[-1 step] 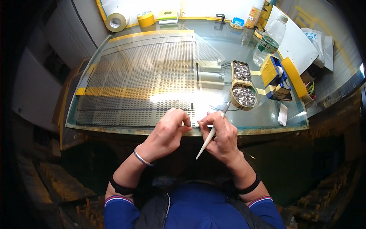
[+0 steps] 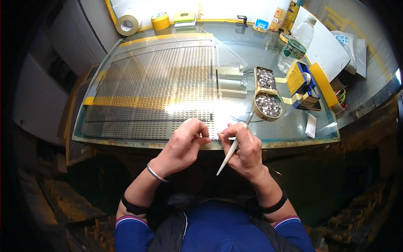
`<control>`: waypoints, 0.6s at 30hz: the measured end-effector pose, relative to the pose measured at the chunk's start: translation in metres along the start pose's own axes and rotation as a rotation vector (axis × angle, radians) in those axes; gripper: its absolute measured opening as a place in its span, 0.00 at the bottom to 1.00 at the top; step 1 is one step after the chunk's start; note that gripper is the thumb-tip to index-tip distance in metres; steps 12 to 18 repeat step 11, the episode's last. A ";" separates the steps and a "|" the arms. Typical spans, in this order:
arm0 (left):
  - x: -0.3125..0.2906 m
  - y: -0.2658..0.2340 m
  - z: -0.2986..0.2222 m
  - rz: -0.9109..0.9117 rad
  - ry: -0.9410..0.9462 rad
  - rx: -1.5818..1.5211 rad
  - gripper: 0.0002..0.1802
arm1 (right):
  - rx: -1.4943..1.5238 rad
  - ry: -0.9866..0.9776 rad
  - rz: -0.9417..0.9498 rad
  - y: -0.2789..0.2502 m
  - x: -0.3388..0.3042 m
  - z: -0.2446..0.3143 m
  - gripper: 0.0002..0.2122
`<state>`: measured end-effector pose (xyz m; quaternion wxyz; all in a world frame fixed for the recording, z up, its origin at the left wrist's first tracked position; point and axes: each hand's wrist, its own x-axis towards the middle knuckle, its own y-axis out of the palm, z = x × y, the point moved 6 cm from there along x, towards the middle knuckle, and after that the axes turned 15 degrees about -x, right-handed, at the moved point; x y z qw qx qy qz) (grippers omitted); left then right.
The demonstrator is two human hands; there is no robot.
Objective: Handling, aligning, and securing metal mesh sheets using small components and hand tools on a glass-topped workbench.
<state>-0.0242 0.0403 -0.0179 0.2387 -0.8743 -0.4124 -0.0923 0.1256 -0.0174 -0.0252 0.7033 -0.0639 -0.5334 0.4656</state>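
A sheet (image 2: 155, 84) covered in rows of small dark slots lies on the glass-topped table. At its lower right corner, by the table's near edge, both hands are close together. My left hand (image 2: 182, 143) is closed, thumb and forefinger drawn together; whatever is between them is too small to make out. My right hand (image 2: 245, 151) grips a slim pen-shaped tool (image 2: 228, 157) with a white tapered handle and a grey metal end pointing up and away. Its thumb and forefinger also pinch together beside the sheet's corner, where any small piece is hidden.
Right of the sheet are two small tins (image 2: 268, 105) of tiny shiny pieces, a blue-and-yellow tape dispenser (image 2: 302, 80), a plastic bottle (image 2: 296, 46) and a folded white paper (image 2: 310, 126). Tape rolls (image 2: 128, 25) stand along the back edge. A clear tube (image 2: 233, 86) lies beside the sheet.
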 end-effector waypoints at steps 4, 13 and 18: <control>0.002 -0.014 0.020 -0.141 -0.143 -0.609 0.10 | 0.285 0.084 -0.152 -0.028 -0.016 -0.024 0.09; 0.007 -0.022 0.036 -0.209 0.023 -0.557 0.09 | -0.252 0.625 -0.806 -0.201 -0.128 -0.145 0.06; 0.007 -0.022 0.036 -0.209 0.023 -0.557 0.09 | -0.252 0.625 -0.806 -0.201 -0.128 -0.145 0.06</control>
